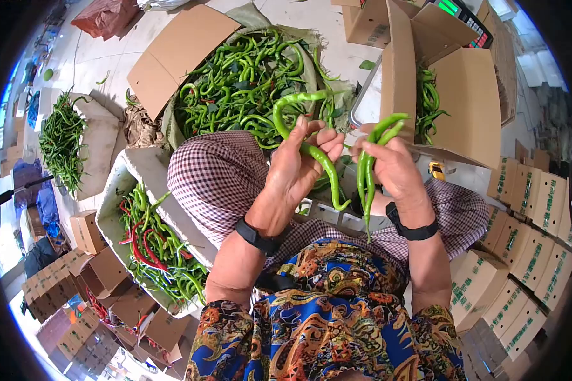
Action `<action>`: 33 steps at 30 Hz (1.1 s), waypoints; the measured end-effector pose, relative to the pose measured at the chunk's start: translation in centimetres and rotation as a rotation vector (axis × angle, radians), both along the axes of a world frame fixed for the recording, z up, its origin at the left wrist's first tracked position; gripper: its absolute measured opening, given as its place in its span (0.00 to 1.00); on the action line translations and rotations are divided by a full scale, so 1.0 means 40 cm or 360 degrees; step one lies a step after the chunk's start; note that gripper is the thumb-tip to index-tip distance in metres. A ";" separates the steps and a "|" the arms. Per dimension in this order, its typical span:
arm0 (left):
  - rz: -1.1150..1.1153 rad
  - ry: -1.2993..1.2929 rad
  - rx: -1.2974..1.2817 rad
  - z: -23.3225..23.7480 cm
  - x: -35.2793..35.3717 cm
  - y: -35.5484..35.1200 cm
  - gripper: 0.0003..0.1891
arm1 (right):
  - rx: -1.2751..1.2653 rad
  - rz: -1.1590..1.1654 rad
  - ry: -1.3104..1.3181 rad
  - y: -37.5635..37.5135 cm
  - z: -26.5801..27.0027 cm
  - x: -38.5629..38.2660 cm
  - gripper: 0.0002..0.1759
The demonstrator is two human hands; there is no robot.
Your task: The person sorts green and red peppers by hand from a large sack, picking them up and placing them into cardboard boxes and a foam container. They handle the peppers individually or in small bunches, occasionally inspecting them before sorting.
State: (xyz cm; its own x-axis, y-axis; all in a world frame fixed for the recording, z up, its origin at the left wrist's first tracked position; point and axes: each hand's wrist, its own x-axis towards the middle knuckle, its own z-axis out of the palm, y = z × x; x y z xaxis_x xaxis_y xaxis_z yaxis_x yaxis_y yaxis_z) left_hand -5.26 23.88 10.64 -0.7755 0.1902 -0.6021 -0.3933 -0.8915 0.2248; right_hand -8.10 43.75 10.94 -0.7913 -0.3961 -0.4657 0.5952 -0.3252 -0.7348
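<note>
Sacking on the floor ahead bears a pepper heap [241, 82] beside a cardboard box [470, 101], while above your knees your left hand [295, 168] has its grip clenched on a curved pepper [318, 159] running up-and-away, and your right hand [397, 171] has its grip grasping a pepper bunch [364, 174] hanging tips-down.

Produce packing area: chilli heap [248, 82], foam crates [117, 184], stacked cartons [527, 254], and scale [467, 19] on the floor.
</note>
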 end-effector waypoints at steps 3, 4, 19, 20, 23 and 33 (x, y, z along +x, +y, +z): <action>0.0065 0.0048 0.0053 0.000 0.001 0.000 0.22 | 0.0047 0.0081 -0.0043 -0.017 -0.007 0.030 0.20; 0.0090 0.0103 0.0116 -0.001 0.002 -0.002 0.22 | 0.0035 0.0132 -0.0083 -0.024 -0.001 0.037 0.20; 0.0004 0.0739 0.0054 0.041 0.000 0.001 0.37 | 0.0172 0.0601 -0.0034 -0.077 0.132 0.071 0.17; -0.0025 0.0798 -0.0040 0.046 0.003 0.000 0.39 | 0.0239 0.0499 0.0037 -0.077 0.144 0.071 0.14; -0.0060 0.0723 -0.0191 0.091 0.022 -0.019 0.40 | 0.0590 0.0429 0.0320 -0.040 0.156 0.058 0.12; 0.0362 0.0755 -0.1062 0.297 0.132 -0.329 0.18 | 0.1288 -0.0064 0.0501 0.149 0.284 -0.090 0.15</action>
